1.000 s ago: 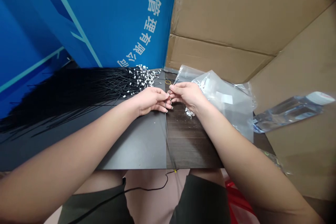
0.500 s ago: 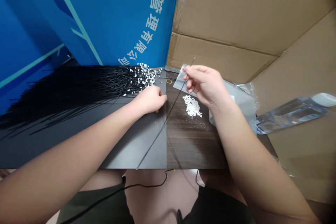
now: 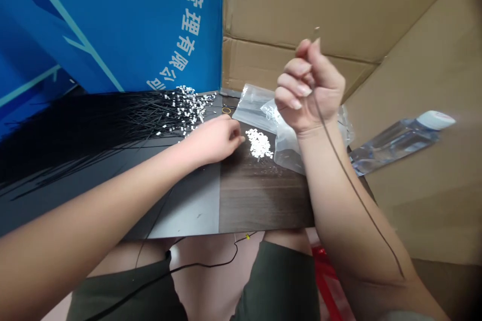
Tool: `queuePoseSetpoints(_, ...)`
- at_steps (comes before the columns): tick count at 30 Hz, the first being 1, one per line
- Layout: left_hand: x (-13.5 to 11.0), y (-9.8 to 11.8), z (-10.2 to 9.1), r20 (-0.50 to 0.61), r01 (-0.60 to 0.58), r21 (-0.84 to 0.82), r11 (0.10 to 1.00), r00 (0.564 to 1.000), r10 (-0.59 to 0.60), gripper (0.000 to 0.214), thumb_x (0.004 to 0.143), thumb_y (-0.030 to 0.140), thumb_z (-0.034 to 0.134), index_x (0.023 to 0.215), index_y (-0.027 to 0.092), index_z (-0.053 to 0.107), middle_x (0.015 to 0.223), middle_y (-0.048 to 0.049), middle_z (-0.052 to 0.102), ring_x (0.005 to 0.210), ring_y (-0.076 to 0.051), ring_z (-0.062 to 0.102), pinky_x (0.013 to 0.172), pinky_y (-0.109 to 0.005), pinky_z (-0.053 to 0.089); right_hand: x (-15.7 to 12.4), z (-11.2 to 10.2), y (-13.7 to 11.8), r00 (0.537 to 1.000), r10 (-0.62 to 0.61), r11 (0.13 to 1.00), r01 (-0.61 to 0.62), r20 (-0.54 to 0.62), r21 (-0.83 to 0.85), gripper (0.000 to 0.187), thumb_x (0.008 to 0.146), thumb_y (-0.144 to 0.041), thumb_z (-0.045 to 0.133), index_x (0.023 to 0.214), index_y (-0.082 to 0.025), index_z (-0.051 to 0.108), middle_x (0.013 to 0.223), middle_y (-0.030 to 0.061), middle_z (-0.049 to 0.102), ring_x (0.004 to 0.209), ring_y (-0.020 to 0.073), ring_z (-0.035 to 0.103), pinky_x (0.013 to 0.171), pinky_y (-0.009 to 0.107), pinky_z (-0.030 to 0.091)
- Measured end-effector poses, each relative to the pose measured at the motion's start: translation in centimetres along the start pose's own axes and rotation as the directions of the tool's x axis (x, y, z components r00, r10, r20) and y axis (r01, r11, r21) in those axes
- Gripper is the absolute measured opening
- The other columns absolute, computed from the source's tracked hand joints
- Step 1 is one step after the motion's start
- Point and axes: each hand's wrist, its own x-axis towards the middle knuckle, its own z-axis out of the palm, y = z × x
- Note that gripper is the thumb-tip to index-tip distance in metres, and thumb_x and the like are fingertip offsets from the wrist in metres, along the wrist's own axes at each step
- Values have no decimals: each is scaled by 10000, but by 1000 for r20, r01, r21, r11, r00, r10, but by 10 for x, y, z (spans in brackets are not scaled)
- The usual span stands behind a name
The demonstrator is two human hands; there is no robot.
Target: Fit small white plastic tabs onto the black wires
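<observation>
My right hand [image 3: 312,85] is raised in front of the cardboard, its thumb and index finger pinching a thin black wire [image 3: 352,175]. The wire's tip pokes out above the fingertips and its long end trails down along my forearm. Low over the table, my left hand [image 3: 216,138] has its fingers closed together; whatever they hold is hidden. Just right of those fingertips lies a heap of small white connectors [image 3: 259,144]. Behind and left of that hand spreads a thick bundle of black wires [image 3: 94,120], with white connectors [image 3: 188,103] on their ends.
Clear plastic bags [image 3: 256,105] lie behind the heap. A water bottle [image 3: 399,143] leans at the right by the cardboard [image 3: 282,5]. A yellow ring [image 3: 226,110] rests near the back. One loose thin wire [image 3: 141,251] hangs over the table's front edge.
My right hand has risen and turned palm toward me, carrying the wire up so it now trails along the forearm. My left hand has shifted right, closer to the white heap. The view has swung right.
</observation>
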Motion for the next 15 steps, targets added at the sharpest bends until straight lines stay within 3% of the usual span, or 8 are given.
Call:
queuePoseSetpoints(2, 10, 12, 5, 198, -14, -118, 993, 980, 37, 122, 914, 333, 690, 915, 216, 722, 927, -62, 744, 838, -241, 679, 761, -358, 494, 0, 9, 7, 997, 65, 998, -64, 42, -27, 293, 1036, -532, 531, 927, -306, 684, 822, -26, 664, 545, 109, 414, 508, 256, 369)
queuePoseSetpoints(4, 17, 19, 12, 283, -37, -166, 985, 956, 84, 91, 881, 295, 720, 936, 223, 721, 908, -48, 751, 797, -230, 669, 724, -346, 476, 0, 14, 12, 992, 96, 995, -97, 87, 12, 307, 1088, -426, 443, 961, -290, 686, 839, -32, 661, 540, 90, 436, 492, 228, 367)
queuePoseSetpoints(6, 18, 20, 19, 247, -103, -134, 986, 960, 134, 98, 876, 272, 716, 961, 225, 723, 973, -63, 744, 837, -235, 667, 742, -346, 477, 0, 15, 17, 989, 112, 994, -112, 94, 2, 305, 1104, -429, 437, 1015, -279, 687, 850, -31, 654, 552, 75, 484, 488, 203, 387)
queuePoseSetpoints(10, 12, 14, 28, 133, -240, 0, 971, 962, 238, 156, 937, 279, 647, 1055, 238, 739, 1080, -86, 687, 934, -257, 655, 794, -368, 477, 3, 13, 19, 990, 130, 986, -123, 54, -112, 353, 1039, -610, 563, 1091, -281, 680, 848, -22, 663, 628, 89, 608, 526, 192, 458)
queuePoseSetpoints(15, 9, 13, 30, 168, -315, 12, 949, 936, 308, 156, 986, 283, 572, 1000, 242, 722, 1039, -75, 666, 929, -250, 631, 762, -363, 455, 3, 15, 21, 990, 116, 993, -112, 84, -43, 366, 1026, -624, 575, 1063, -274, 672, 847, -13, 676, 649, 97, 633, 496, 193, 442)
